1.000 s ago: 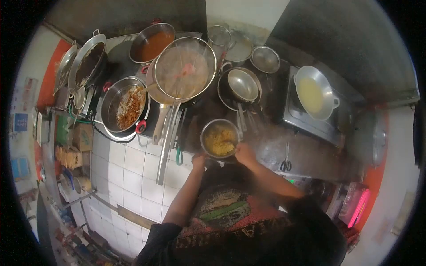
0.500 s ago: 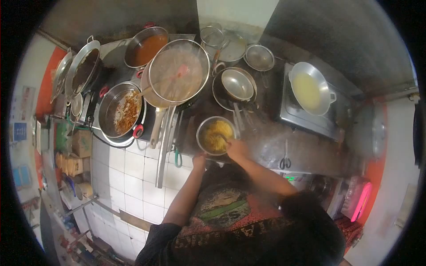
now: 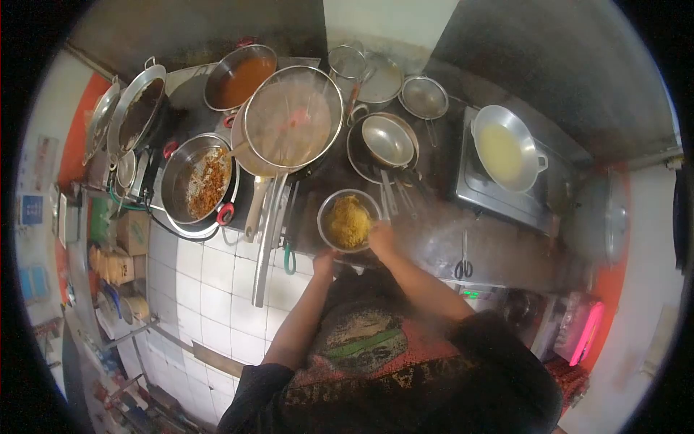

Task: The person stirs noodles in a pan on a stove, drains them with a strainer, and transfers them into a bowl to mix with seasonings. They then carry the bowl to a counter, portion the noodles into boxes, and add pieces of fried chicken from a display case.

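A round metal bowl (image 3: pixel 325 205) with yellow food (image 3: pixel 349 221) in it stands at the counter's front edge, in the middle of the view. My left hand (image 3: pixel 325 260) is closed on the bowl's lower left rim. At the bowl's right side is my right hand (image 3: pixel 379 235), its fingers closed; in it is a utensil that barely shows, mostly hidden by the hand and the food. Just behind the bowl, a small saucepan (image 3: pixel 388 139) rests inside a larger pan.
A large strainer (image 3: pixel 293 116) lies over a pot, its handles jutting past the front edge. Left of it are a pan of brown fried bits (image 3: pixel 207 184) and a pan of orange liquid (image 3: pixel 246 81). On the right, a wok (image 3: pixel 500 148) sits on a stove; black scissors (image 3: pixel 463 267) lie nearer.
My right hand has shifted slightly up and to the right at the bowl. The yellow food has been gathered into a heap, and the utensil shows less than before.
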Action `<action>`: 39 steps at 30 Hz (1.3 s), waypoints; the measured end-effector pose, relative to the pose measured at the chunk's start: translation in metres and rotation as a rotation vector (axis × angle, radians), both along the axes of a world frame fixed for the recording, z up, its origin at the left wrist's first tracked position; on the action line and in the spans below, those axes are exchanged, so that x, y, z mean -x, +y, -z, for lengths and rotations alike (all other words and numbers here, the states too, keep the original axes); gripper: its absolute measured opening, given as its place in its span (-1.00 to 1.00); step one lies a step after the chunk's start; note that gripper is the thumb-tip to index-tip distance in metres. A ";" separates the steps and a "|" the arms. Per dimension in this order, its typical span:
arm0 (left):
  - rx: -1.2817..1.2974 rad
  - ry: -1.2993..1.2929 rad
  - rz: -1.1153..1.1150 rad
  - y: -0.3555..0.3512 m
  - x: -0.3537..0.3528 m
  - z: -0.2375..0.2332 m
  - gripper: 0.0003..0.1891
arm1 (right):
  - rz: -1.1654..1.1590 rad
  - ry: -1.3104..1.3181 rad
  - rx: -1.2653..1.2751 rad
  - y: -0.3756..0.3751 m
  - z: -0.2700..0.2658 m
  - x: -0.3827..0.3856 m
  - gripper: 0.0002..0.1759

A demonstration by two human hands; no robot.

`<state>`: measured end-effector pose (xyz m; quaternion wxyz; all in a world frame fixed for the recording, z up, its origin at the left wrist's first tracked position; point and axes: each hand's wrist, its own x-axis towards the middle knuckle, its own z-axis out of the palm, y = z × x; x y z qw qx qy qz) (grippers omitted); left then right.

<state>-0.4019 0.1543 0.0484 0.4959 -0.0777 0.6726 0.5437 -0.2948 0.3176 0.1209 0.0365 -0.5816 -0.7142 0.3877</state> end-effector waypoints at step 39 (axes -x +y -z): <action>0.026 0.172 -0.062 0.002 0.013 -0.022 -0.89 | -0.163 0.049 -0.091 -0.013 -0.023 -0.005 -0.80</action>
